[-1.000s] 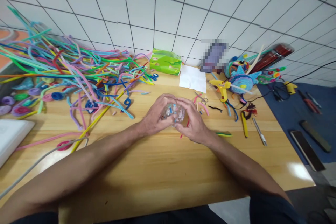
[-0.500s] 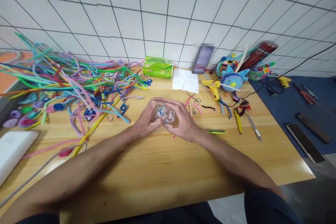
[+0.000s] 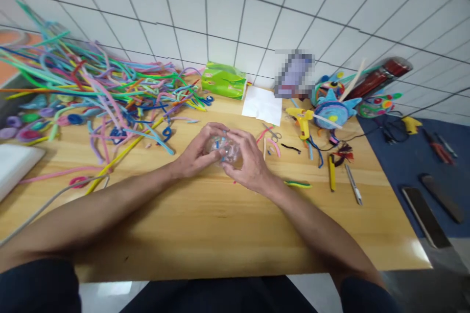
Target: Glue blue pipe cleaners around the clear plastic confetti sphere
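Between my two hands is a clear, rounded plastic piece (image 3: 230,151) with small blue and pink bits showing in or through it; its exact kind I cannot make out. My left hand (image 3: 201,151) curves around its left side, the thumb lying across the front. From the right, my right hand (image 3: 249,159) wraps it with fingers over the top and thumb below. Just beyond the right hand lie scissors (image 3: 273,133) and short pipe cleaner pieces (image 3: 273,148). A green and yellow pipe cleaner piece (image 3: 298,184) rests by the right forearm.
A heap of pipe cleaners (image 3: 121,83) spreads over the left side. At the back are a green tissue pack (image 3: 223,80) and white paper (image 3: 262,105). Rightward stand a yellow glue gun (image 3: 303,121), fuzzy round figures (image 3: 333,113), a yellow cutter (image 3: 332,173) and a pen-like knife (image 3: 353,185).
The head view has tilted and shifted slightly. Both hands still hold the clear piece, with the fingers and thumbs only slightly changed around it.
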Demonstrator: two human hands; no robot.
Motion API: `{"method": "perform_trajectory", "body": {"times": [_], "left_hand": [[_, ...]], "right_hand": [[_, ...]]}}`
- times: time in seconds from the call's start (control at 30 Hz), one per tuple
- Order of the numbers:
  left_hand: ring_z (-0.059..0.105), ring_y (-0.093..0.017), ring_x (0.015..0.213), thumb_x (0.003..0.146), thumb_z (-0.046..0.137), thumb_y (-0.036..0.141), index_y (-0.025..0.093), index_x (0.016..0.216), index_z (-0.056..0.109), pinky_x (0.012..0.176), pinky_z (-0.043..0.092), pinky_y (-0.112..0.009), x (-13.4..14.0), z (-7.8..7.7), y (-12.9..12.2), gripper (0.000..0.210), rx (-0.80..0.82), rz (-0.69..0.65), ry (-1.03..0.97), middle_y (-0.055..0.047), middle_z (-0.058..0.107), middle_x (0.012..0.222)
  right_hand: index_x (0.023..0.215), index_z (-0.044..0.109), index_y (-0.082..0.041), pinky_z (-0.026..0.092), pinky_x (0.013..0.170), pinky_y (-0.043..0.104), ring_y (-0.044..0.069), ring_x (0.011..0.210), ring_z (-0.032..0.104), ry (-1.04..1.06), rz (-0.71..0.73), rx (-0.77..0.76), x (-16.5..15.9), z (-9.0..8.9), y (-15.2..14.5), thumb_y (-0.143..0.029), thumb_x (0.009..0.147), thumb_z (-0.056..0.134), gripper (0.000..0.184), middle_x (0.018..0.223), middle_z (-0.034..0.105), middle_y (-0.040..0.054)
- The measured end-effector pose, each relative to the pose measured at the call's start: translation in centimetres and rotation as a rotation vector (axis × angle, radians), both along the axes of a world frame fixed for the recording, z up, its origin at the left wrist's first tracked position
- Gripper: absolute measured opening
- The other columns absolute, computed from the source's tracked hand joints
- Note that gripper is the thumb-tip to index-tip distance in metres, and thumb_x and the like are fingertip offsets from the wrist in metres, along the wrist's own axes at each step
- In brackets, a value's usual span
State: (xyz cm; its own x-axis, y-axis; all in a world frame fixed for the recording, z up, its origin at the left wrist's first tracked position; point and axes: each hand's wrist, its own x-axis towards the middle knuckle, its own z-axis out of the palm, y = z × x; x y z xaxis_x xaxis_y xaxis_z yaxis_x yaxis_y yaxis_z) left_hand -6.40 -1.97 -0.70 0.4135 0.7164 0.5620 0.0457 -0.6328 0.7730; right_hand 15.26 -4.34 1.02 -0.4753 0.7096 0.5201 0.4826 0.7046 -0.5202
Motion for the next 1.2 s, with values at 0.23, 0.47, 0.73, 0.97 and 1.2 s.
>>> {"method": "perform_trajectory", "body": {"times": [0.23, 0.47, 0.73, 0.97, 1.2], "left_hand": [[0.059, -0.029, 0.135, 0.103, 0.064, 0.043, 0.024, 0.131, 0.059, 0.115, 0.049, -0.050, 0.3, 0.2, -0.2, 0.033, 0.019, 0.024, 0.026, -0.014, 0.061, 0.138], [0.056, -0.032, 0.140, 0.100, 0.069, 0.045, 0.024, 0.135, 0.058, 0.119, 0.046, -0.053, 0.3, -0.1, 0.0, 0.042, -0.011, 0.004, 0.004, -0.016, 0.059, 0.143], [0.064, -0.029, 0.128, 0.097, 0.069, 0.042, 0.025, 0.124, 0.059, 0.112, 0.052, -0.050, 0.9, 0.8, 0.5, 0.033, -0.130, -0.059, -0.057, -0.013, 0.066, 0.132], [0.060, -0.033, 0.137, 0.093, 0.072, 0.050, 0.023, 0.136, 0.056, 0.120, 0.047, -0.054, 0.9, 0.1, 0.7, 0.053, -0.056, 0.004, 0.050, -0.017, 0.065, 0.141], [0.066, -0.032, 0.126, 0.106, 0.049, 0.041, 0.018, 0.129, 0.062, 0.112, 0.052, -0.050, -1.7, 4.5, 1.8, 0.035, -0.009, 0.332, 0.396, -0.017, 0.071, 0.130]], "right_hand": [[0.153, 0.043, -0.025, 0.052, 0.114, 0.063, 0.037, 0.139, 0.056, 0.004, -0.024, 0.057, 0.1, -0.5, 0.1, -0.023, 0.085, 0.075, 0.075, 0.146, 0.056, 0.0181], [0.158, 0.040, -0.024, 0.052, 0.113, 0.064, 0.038, 0.142, 0.055, -0.055, -0.043, 0.075, 0.2, -0.3, -0.1, -0.024, 0.089, 0.072, 0.076, 0.150, 0.055, 0.0194], [0.159, 0.039, -0.025, 0.052, 0.111, 0.065, 0.040, 0.138, 0.057, -0.080, -0.096, 0.106, 0.1, -0.8, 0.0, -0.028, 0.090, 0.070, 0.076, 0.148, 0.056, 0.0180], [0.159, 0.041, -0.024, 0.052, 0.111, 0.064, 0.041, 0.136, 0.058, -0.097, -0.117, 0.114, 0.1, -0.9, -0.1, -0.032, 0.093, 0.068, 0.072, 0.146, 0.057, 0.0194], [0.167, 0.033, -0.023, 0.047, 0.119, 0.062, 0.037, 0.147, 0.052, -0.124, -0.165, -0.023, 0.8, -1.2, 0.1, -0.040, 0.108, 0.051, 0.064, 0.158, 0.054, 0.0193]]}}
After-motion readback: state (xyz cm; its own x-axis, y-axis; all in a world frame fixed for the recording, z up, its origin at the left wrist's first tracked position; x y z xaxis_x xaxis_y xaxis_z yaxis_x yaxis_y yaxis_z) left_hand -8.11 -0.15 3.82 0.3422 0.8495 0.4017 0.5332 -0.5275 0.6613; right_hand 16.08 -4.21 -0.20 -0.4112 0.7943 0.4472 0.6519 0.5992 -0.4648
